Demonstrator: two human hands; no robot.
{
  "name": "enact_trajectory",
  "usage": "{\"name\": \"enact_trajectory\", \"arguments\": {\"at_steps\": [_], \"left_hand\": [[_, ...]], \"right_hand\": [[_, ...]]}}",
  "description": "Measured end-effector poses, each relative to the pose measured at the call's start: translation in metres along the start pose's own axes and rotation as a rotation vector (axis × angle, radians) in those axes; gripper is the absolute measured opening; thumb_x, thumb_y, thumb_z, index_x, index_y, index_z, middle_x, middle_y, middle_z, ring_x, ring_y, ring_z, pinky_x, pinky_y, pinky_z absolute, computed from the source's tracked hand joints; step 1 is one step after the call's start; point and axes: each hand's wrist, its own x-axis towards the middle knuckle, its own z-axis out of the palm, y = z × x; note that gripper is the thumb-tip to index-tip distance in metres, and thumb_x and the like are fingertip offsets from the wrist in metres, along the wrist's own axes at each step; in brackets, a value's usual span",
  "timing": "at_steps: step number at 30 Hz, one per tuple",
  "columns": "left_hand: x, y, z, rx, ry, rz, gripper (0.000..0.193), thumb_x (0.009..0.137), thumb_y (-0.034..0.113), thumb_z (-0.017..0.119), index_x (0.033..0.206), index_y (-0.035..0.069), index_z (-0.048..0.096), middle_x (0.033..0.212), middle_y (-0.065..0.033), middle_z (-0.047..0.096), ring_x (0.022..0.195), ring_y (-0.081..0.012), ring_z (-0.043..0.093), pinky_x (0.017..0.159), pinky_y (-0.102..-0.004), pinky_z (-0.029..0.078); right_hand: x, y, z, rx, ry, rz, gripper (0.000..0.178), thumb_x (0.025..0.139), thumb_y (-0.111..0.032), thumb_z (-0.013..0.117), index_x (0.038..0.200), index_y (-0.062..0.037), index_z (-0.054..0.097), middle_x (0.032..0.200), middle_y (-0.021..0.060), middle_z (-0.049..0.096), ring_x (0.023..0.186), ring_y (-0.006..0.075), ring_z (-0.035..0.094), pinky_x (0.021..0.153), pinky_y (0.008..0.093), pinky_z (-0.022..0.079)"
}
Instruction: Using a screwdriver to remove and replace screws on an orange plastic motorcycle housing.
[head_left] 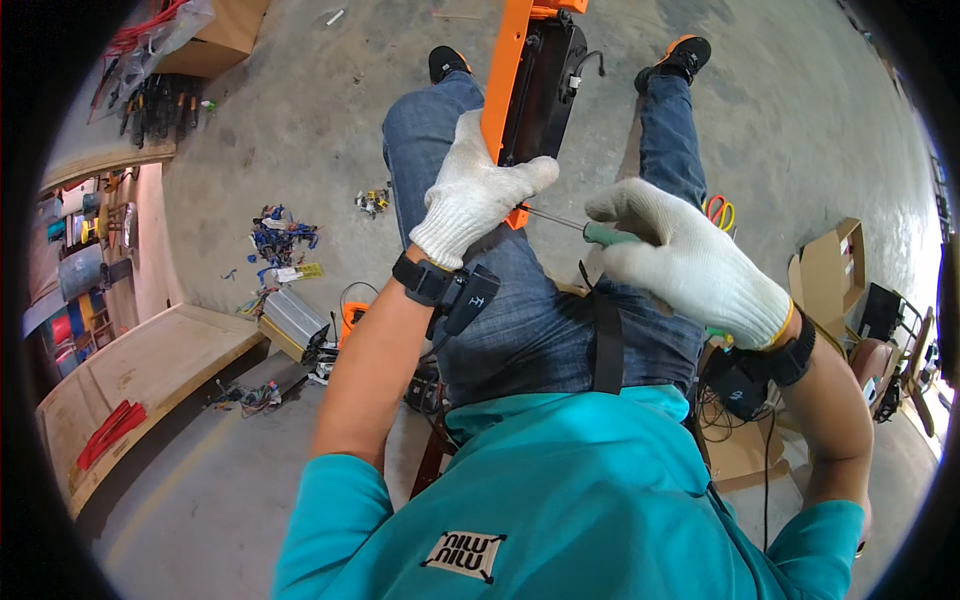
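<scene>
An orange metal frame [507, 85] with a black box-like part [541, 90] inside it stretches away from my lap. My left hand [478, 185], in a white knit glove, is closed round the frame's near end, its thumb lying across the black part. In my gloved right hand [690, 255] is a screwdriver [608, 235] with a green handle. Its thin shaft points left, with the tip at the near end of the frame beside my left thumb. Whether the tip sits in a screw is too small to tell. A short black cable [592, 62] sticks out of the black part's far side.
Loose connectors and wires [283, 240] lie on the floor at left, near a silver metal box [295, 322]. A wooden bench [190, 350] holds red-handled pliers [110, 432]. Yellow-and-red scissors [719, 212] lie beyond my right hand. An opened cardboard box [828, 265] stands at right.
</scene>
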Motion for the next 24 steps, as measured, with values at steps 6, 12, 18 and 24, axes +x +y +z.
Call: {"name": "enact_trajectory", "arguments": {"at_steps": [6, 12, 18, 24], "left_hand": [[-0.001, 0.0, -0.002, -0.037, 0.011, 0.005, 0.072, 0.083, 0.025, 0.094, 0.135, -0.007, 0.055, 0.108, -0.0105, 0.069, 0.087, -0.0157, 0.07, 0.075, -0.0303, 0.063], [0.001, -0.007, -0.001, -0.047, 0.055, 0.009, 0.068, 0.085, 0.024, 0.092, 0.135, -0.005, 0.057, 0.108, -0.0082, 0.069, 0.086, -0.0148, 0.069, 0.075, -0.0305, 0.063], [0.004, -0.01, -0.003, -0.165, -0.036, 0.019, 0.061, 0.086, 0.023, 0.092, 0.132, 0.0, 0.06, 0.106, -0.0053, 0.069, 0.089, -0.0132, 0.069, 0.074, -0.0293, 0.061], [-0.002, -0.001, 0.0, -0.196, 0.114, 0.008, 0.059, 0.087, 0.022, 0.093, 0.13, 0.0, 0.06, 0.108, -0.0065, 0.07, 0.088, -0.0144, 0.07, 0.076, -0.0303, 0.062]], "right_hand": [[-0.011, -0.028, -0.011, -0.868, -0.093, -0.364, 0.05, 0.09, -0.003, 0.069, 0.139, -0.0063, 0.063, 0.115, 0.0117, 0.072, 0.104, 0.0327, 0.074, 0.084, 0.0429, 0.064], [-0.014, -0.036, 0.005, -1.293, -0.117, -0.507, 0.049, 0.094, -0.016, 0.067, 0.14, -0.0009, 0.061, 0.106, 0.014, 0.068, 0.092, 0.0285, 0.076, 0.066, 0.0392, 0.065], [-0.012, -0.039, 0.007, -1.325, -0.137, -0.493, 0.048, 0.094, -0.015, 0.066, 0.14, -0.0001, 0.06, 0.106, 0.0158, 0.069, 0.086, 0.0305, 0.077, 0.067, 0.0401, 0.066], [-0.004, -0.034, 0.008, -0.874, -0.128, -0.205, 0.042, 0.104, -0.014, 0.06, 0.144, 0.0008, 0.061, 0.099, 0.0121, 0.07, 0.09, 0.0302, 0.076, 0.07, 0.046, 0.062]]}}
